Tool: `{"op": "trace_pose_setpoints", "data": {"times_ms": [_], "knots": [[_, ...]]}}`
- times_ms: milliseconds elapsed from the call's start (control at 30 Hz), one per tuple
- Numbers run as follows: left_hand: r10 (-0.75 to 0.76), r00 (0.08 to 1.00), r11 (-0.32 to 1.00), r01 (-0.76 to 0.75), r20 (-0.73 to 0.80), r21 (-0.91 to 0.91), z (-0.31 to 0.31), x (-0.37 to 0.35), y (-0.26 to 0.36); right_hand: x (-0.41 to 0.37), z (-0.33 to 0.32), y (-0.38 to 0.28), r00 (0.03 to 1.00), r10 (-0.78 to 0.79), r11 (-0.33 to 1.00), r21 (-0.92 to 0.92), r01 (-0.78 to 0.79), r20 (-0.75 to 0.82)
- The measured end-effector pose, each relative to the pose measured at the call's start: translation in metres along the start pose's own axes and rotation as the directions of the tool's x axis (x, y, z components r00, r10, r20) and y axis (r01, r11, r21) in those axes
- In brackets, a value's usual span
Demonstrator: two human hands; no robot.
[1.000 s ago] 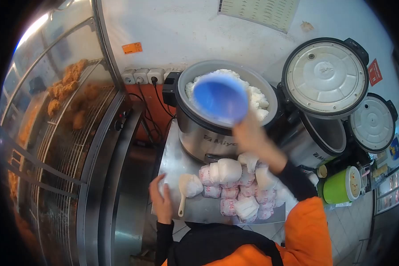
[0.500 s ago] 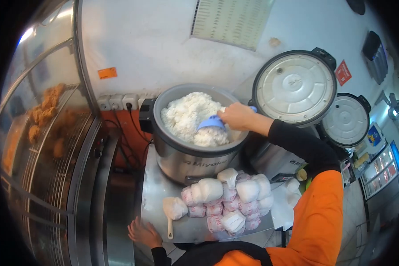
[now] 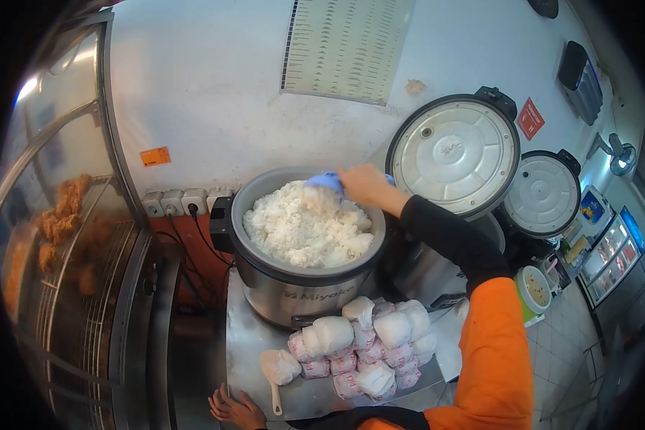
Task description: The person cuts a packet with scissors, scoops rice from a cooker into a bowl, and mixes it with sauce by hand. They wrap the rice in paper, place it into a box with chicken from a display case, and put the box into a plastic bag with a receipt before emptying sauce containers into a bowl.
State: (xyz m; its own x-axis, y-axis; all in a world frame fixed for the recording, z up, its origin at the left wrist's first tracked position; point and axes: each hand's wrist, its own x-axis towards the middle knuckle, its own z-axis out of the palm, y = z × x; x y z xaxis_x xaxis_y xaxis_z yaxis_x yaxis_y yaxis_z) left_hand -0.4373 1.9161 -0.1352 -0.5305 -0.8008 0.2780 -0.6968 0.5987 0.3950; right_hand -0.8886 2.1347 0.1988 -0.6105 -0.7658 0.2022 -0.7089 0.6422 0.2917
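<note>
My right hand [image 3: 365,185] is wrapped round the handle of a blue scoop [image 3: 325,180], which is over the far side of the white rice [image 3: 294,226]. The rice is heaped in a large steel rice cooker [image 3: 301,283] with its lid raised. Down at the front left edge of the steel table [image 3: 244,322], my left hand [image 3: 236,410] lies with its fingers spread, holding nothing. Near it, a cream-coloured rice paddle [image 3: 275,398] has its head hidden by a white wrapped lump [image 3: 279,365].
Several paper-wrapped bundles [image 3: 369,347] are piled before the cooker. At left stands a glass cabinet [image 3: 86,244] with fried food [image 3: 68,204] on racks. A second cooker [image 3: 437,265] with an open lid [image 3: 455,154] is close on the right, beside a green-and-white tub [image 3: 534,290].
My right hand and the scoop have moved from the near right of the rice to its far side. My left hand stays at the table edge. The view has shifted slightly.
</note>
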Motion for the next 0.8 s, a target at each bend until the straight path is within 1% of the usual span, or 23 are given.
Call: {"op": "trace_pose_setpoints", "data": {"times_ms": [33, 67, 100, 167, 200, 267, 300, 367, 400, 433, 467, 500, 533, 567, 633, 667, 700, 767, 800], "knots": [[0.001, 1.0, 1.0, -0.001, 0.001, -0.008, 0.0, 0.002, -0.001, 0.0, 0.003, -0.012, 0.998, -0.044, 0.99, -0.14, 0.036, -0.053], [-0.001, 1.0, 1.0, 0.001, -0.001, -0.002, 0.002, 0.004, -0.003, -0.004, -0.006, -0.027, 0.998, -0.061, 0.982, -0.175, 0.066, 0.028], [0.002, 1.0, 1.0, -0.002, 0.004, 0.01, 0.006, 0.005, -0.006, -0.008, -0.007, -0.036, 0.997, -0.065, 0.983, -0.168, 0.069, 0.032], [0.004, 1.0, 1.0, -0.005, 0.025, 0.021, 0.007, 0.001, -0.009, -0.022, -0.008, -0.049, 0.989, -0.103, 0.973, -0.195, 0.123, 0.109], [-0.002, 1.0, 1.0, 0.001, 0.029, 0.011, 0.006, 0.002, -0.007, -0.03, -0.006, -0.051, 0.988, -0.099, 0.973, -0.195, 0.121, 0.116], [-0.003, 1.0, 1.0, 0.003, 0.026, -0.006, 0.005, 0.002, -0.006, -0.043, -0.003, -0.052, 0.979, -0.093, 0.996, 0.012, 0.092, 0.182], [-0.002, 1.0, 1.0, 0.002, 0.011, -0.008, 0.004, 0.002, -0.006, -0.046, -0.002, -0.05, 0.98, -0.089, 0.996, 0.006, 0.089, 0.177], [-0.005, 1.0, 1.0, 0.005, -0.014, -0.021, 0.006, 0.0, -0.005, -0.048, 0.005, -0.038, 0.92, -0.014, 0.992, 0.118, -0.036, 0.393], [-0.004, 1.0, 1.0, 0.003, -0.011, -0.004, 0.007, -0.001, -0.007, -0.043, 0.028, -0.014, 0.933, -0.175, 0.96, 0.265, 0.091, 0.313], [0.0, 1.0, 1.0, 0.001, -0.009, 0.014, 0.006, 0.0, -0.007, -0.04, 0.02, -0.004, 0.936, -0.169, 0.961, 0.261, 0.088, 0.307], [0.005, 1.0, 1.0, -0.005, -0.014, 0.011, 0.004, 0.001, -0.004, -0.038, 0.01, 0.004, 0.823, -0.069, 0.839, 0.479, -0.257, 0.563], [-0.003, 1.0, 1.0, 0.003, -0.001, 0.025, -0.001, 0.0, -0.001, -0.042, -0.006, 0.001, 0.62, -0.074, 0.59, 0.535, -0.604, 0.781], [-0.009, 1.0, 0.999, 0.008, 0.014, 0.04, -0.003, -0.002, 0.002, -0.053, -0.021, -0.001, 0.635, -0.055, 0.407, 0.598, -0.69, 0.771], [0.004, 1.0, 0.999, -0.005, 0.018, 0.037, -0.004, -0.002, 0.002, -0.057, -0.02, 0.001, 0.634, -0.045, 0.399, 0.596, -0.697, 0.772], [-0.016, 1.0, 0.997, 0.014, 0.023, 0.073, -0.002, -0.003, 0.002, -0.059, -0.014, 0.005, 0.699, 0.032, 0.164, 0.686, -0.709, 0.715], [0.003, 1.0, 0.997, -0.004, 0.026, 0.072, 0.001, -0.003, 0.001, -0.061, -0.008, 0.006, 0.72, 0.006, 0.052, 0.718, -0.694, 0.694], [0.001, 1.0, 0.996, -0.002, 0.011, 0.094, 0.004, -0.003, -0.001, -0.064, -0.008, 0.003, 0.718, 0.018, 0.037, 0.717, -0.696, 0.696], [0.02, 1.0, 0.993, -0.02, -0.001, 0.118, 0.009, -0.003, -0.004, -0.071, -0.012, -0.001, 0.729, -0.02, -0.252, 0.702, -0.666, 0.684], [0.028, 1.0, 0.989, -0.026, -0.009, 0.142, 0.01, -0.003, -0.005, -0.076, -0.017, -0.003, 0.727, -0.008, -0.269, 0.699, -0.662, 0.686]]}}
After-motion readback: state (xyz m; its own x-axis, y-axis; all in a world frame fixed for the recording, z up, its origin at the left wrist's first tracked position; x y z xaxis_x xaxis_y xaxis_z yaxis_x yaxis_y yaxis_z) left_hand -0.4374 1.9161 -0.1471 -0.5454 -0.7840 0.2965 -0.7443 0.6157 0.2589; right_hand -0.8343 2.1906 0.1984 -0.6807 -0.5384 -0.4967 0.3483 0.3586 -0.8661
